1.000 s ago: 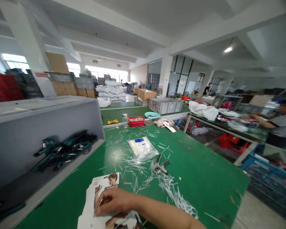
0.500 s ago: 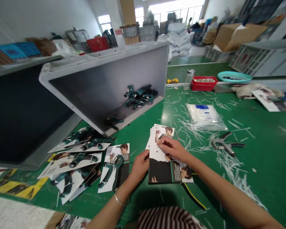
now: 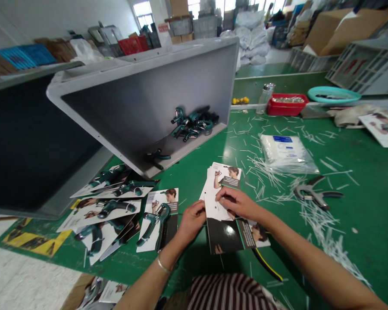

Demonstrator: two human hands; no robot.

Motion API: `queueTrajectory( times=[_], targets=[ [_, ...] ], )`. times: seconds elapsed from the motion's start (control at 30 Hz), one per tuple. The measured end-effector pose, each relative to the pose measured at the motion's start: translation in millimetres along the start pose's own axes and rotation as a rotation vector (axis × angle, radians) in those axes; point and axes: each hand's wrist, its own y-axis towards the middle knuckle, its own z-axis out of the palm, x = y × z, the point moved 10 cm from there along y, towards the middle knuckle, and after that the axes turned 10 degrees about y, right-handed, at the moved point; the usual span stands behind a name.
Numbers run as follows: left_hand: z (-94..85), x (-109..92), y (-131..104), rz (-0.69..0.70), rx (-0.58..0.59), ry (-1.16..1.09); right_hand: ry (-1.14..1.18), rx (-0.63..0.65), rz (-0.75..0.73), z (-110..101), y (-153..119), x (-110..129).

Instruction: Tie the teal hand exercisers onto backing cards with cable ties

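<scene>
A stack of printed backing cards [image 3: 224,241] lies in front of me, with punched holes in the upper white card. My left hand [image 3: 191,221] is closed on the stack's left edge, fingertips partly hidden behind it. My right hand [image 3: 237,203] rests over the card's middle, thumb and fingers pinched near a hole; what they hold, if anything, is too small to make out. To the left, a teal hand grip [image 3: 153,224] lies on its own card. Further left is a pile of carded hand grips [image 3: 111,209]. Under the stack pokes a yellow-and-black tool handle [image 3: 268,265].
A tilted grey bin [image 3: 142,56] holds several loose hand grips [image 3: 194,122]. On the right are scattered white cable ties [image 3: 321,228], a bag of ties [image 3: 287,153] and a grey hand grip [image 3: 317,193]. Behind stand a red tray [image 3: 286,107], a glass jar [image 3: 265,98] and a turquoise basin [image 3: 334,95].
The view has shifted slightly. My left hand still grips the card edge, and my right fingers stay pinched over the card, near its hole.
</scene>
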Motion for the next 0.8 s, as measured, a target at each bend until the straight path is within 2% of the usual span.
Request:
queueTrajectory(
  times=[0.1,0.23,0.3,0.43,0.5,0.67,0.8],
  targets=[
    [-0.3,4.9,-3.8,-0.116,-0.031,-0.2,-0.087,0.025,0.015,6.8,-1.4,6.4],
    [-14.8,0.6,-8.9,-0.222,-0.148,-0.268,-0.332,-0.069,-0.044,13.1,-1.7,22.4],
    [-19.9,-4.9,-8.8,-0.218,-0.17,-0.245,-0.438,-0.123,-0.126,18.7,-2.3,33.1],
    [-15.8,-5.3,-4.3,-0.194,-0.148,-0.24,-0.577,-0.184,-0.287,32.2,-7.6,51.7],
    [-16.2,-1.9,-3.0,-0.176,-0.206,-0.285,-0.564,-0.217,-0.339,31.4,-10.6,59.2],
    [-19.7,8.6,-3.0,-0.193,-0.394,-0.472,-0.57,-0.322,-0.289,-7.3,-10.4,60.3],
    [-36.4,27.8,-5.7,-0.25,-0.619,-0.599,-0.698,-0.426,-0.19,-48.6,-15.6,46.4]
  ],
)
